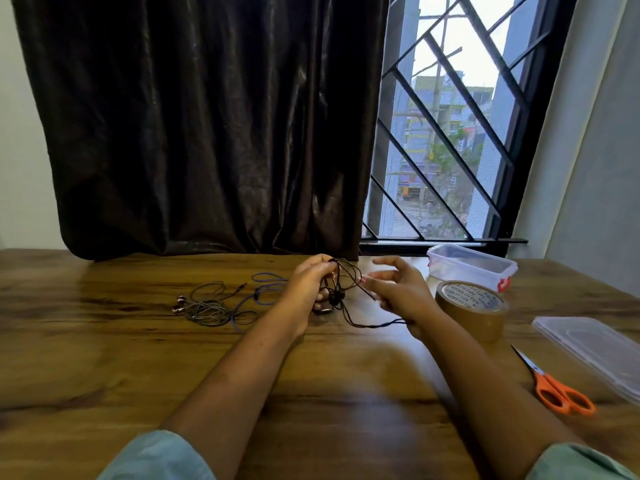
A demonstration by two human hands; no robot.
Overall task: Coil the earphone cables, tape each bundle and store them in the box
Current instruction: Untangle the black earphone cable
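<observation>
The black earphone cable point(335, 297) is hanging in loose loops above the wooden table point(104, 341), left of the brown tape roll point(485, 323). The bundle's long axis is running roughly upright, top tilted away from the person. One strand is trailing from its bottom rightward, nearly level, toward the roll.

The left hand point(308, 285) is gripping the top of the loops with curled fingers. The right hand point(398, 292) is hovering between bundle and roll, apart from the left, its upper fingers spread and blurred. The trailing strand is ending at its lower edge, but whether it is pinching the strand cannot be told.

Further left of the roll, grey earphones point(207, 306) and a blue cable point(256, 296) are lying tangled together. A broad bare stretch of table is lying left of and nearer than them.

Just behind the roll, a clear box point(471, 265) with red clips is sitting open by the table's far edge, under the window grille point(450, 133). To the roll's right, the box lid point(595, 344) is lying flat, and orange-handled scissors point(561, 393) are lying nearer, blades pointing toward the roll. This crowds the right side.
</observation>
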